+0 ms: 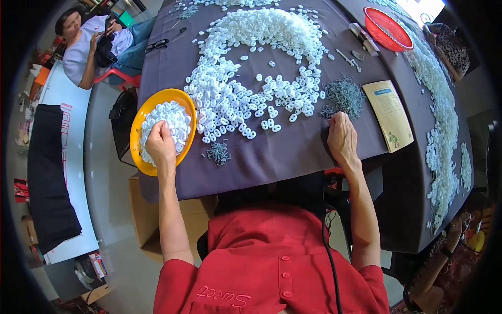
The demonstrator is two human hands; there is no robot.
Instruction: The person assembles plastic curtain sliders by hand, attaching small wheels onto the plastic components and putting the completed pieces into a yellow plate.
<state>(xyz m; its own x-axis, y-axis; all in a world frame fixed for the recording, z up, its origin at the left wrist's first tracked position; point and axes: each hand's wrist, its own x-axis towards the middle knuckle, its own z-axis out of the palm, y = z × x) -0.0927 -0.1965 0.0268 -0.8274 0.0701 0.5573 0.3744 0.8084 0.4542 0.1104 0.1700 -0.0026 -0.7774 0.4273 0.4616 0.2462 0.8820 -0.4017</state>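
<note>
My left hand point(160, 142) is over the orange-yellow bowl point(137, 131) at the table's left front corner, its fingers curled together. The bowl is heaped with small white oval plastic pieces point(175, 118), each with two holes. Whatever those fingers hold is hidden. My right hand point(342, 137) rests at the front edge of a pile of small grey screws point(345, 95), fingers bent down and pressed together, with their tips mostly out of sight. Between my hands lies a big ring-shaped heap of the same white pieces point(222, 97). A smaller screw pile point(218, 154) sits right of the bowl.
A tan printed booklet point(388, 116) lies right of the screws. Beyond it are a red mesh basket point(388, 29), a dark box point(364, 39) and small tools. Glasses point(157, 45) lie far left. Other people point(86, 44) sit around; more white pieces point(442, 131) cover the right-hand table.
</note>
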